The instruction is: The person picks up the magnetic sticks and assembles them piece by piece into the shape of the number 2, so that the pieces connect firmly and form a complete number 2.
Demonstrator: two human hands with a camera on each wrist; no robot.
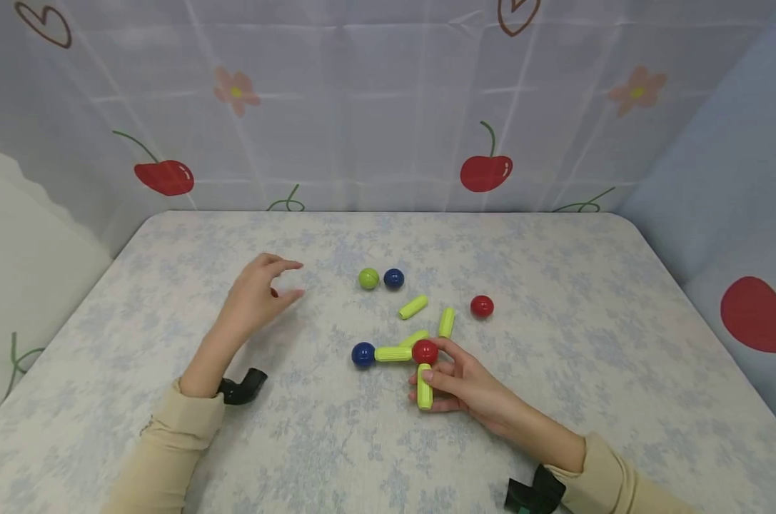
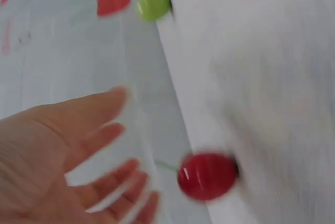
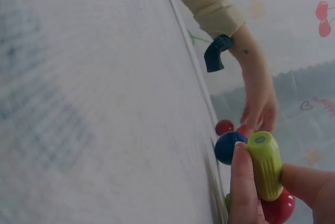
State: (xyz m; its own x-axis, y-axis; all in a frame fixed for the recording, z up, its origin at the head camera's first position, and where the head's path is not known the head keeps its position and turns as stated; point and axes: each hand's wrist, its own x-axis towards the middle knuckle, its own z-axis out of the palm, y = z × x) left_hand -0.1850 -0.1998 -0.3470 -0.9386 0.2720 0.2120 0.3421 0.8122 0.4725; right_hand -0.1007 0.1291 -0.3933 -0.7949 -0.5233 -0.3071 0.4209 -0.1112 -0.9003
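My right hand (image 1: 484, 389) pinches a yellow-green rod (image 1: 425, 389) between thumb and fingers. This rod joins a red ball (image 1: 425, 352), from which another yellow-green rod (image 1: 394, 354) runs left to a blue ball (image 1: 363, 355). A further rod (image 1: 415, 338) shows behind that ball, partly covered, so its joint cannot be told. In the right wrist view the pinched rod (image 3: 266, 166) points its bare end at the camera. My left hand (image 1: 253, 296), thumb and fingers apart, holds nothing. Near it a loose red ball (image 2: 207, 176) lies on the table, mostly hidden by the hand in the head view.
A green ball (image 1: 368, 278) and a blue ball (image 1: 394, 278) stand side by side farther back. Two loose yellow-green rods, one left (image 1: 413, 307) and one right (image 1: 447, 323), lie before them. Another red ball (image 1: 482, 307) sits to the right. A printed curtain (image 1: 375, 107) hangs behind the table.
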